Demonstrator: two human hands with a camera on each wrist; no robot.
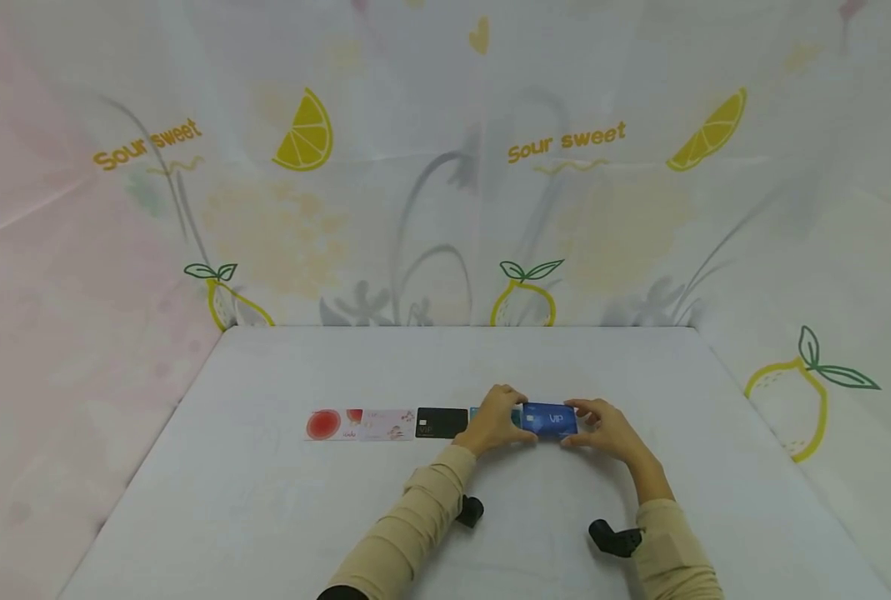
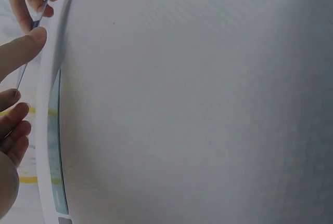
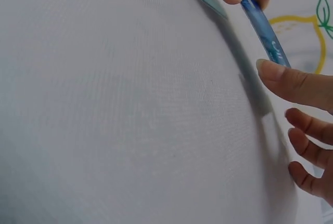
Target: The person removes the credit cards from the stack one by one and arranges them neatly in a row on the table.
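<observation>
A blue card point(image 1: 550, 419) marked VIP is held by its two short ends, raised a little over the white table. My left hand point(image 1: 495, 421) pinches its left end between thumb and fingers. At the right end, my right hand point(image 1: 606, 429) pinches it the same way, the other fingers loosely bent. The right wrist view shows the blue card point(image 3: 265, 30) tilted between both thumbs. A teal card point(image 2: 55, 156) lies flat on the table, mostly hidden behind my left hand in the head view. Left of it lies a black card point(image 1: 441, 422).
The row of cards continues left with a pale floral card point(image 1: 387, 424) and a white card with red circles point(image 1: 331, 425). All lie on the white table point(image 1: 265, 517). A printed cloth point(image 1: 430, 208) with lemons hangs behind. Black wrist mounts point(image 1: 614, 539) stick out from the sleeves.
</observation>
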